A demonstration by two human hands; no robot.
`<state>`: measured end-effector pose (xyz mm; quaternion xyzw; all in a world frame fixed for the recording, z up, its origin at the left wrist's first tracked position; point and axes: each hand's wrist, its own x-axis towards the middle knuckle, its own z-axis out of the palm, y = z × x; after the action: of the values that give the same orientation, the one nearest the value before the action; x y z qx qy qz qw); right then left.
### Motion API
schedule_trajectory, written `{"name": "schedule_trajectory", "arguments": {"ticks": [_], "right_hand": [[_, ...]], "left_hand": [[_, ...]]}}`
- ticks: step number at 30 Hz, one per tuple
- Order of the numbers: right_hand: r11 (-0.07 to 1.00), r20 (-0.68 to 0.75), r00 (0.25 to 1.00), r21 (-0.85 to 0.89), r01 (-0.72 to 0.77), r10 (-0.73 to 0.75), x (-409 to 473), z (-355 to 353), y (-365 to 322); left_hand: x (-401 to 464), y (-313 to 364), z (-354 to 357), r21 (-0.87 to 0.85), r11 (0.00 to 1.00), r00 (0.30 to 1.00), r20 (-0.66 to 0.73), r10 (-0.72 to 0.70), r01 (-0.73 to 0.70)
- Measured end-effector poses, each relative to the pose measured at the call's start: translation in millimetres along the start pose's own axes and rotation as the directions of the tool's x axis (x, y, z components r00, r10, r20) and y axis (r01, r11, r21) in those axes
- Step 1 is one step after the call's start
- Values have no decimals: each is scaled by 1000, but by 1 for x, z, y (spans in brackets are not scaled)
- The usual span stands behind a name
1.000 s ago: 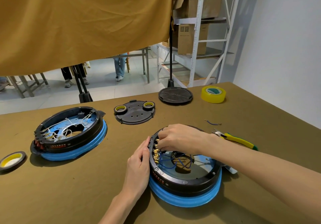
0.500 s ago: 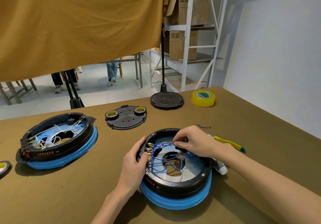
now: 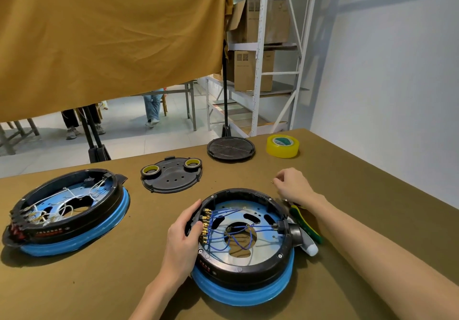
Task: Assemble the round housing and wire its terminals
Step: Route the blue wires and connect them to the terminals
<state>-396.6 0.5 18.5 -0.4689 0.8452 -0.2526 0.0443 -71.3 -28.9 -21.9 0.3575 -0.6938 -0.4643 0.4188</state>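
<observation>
Left hand (image 3: 182, 237) grips housing (image 3: 242, 242) rim; keep it braced. Right hand (image 3: 294, 185) curled beyond it, possibly pinching a small part; seat squarely.

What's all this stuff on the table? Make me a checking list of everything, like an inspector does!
Surface: brown table, covered in plain material.
Job's things: near housing on a blue ring, brass terminals on its left; second housing at left, with white wires.
Clutter: black cover plate carrying two small tape rolls; round black lid; yellow tape roll; green-yellow handled tool.
Hands: left hand grips the near housing's rim; right hand, fingers curled, above the table beside the housing.
Cables: blue wires run from the terminals across the plate.
Surroundings: ochre curtain, shelving with cardboard boxes, people's legs beyond.
</observation>
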Motion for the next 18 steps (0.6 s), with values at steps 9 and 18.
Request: {"name": "schedule_trajectory", "arguments": {"ticks": [9,18], "right_hand": [[959,33,998,-280,-40,52,17,18,17],[923,-117,980,335,190,-160,-39,-6,-41]], "left_hand": [[2,-2,0,-32,999,1000,-5,12,-12],[2,-3,-1,-10,1000,1000,15,26,-26]]}}
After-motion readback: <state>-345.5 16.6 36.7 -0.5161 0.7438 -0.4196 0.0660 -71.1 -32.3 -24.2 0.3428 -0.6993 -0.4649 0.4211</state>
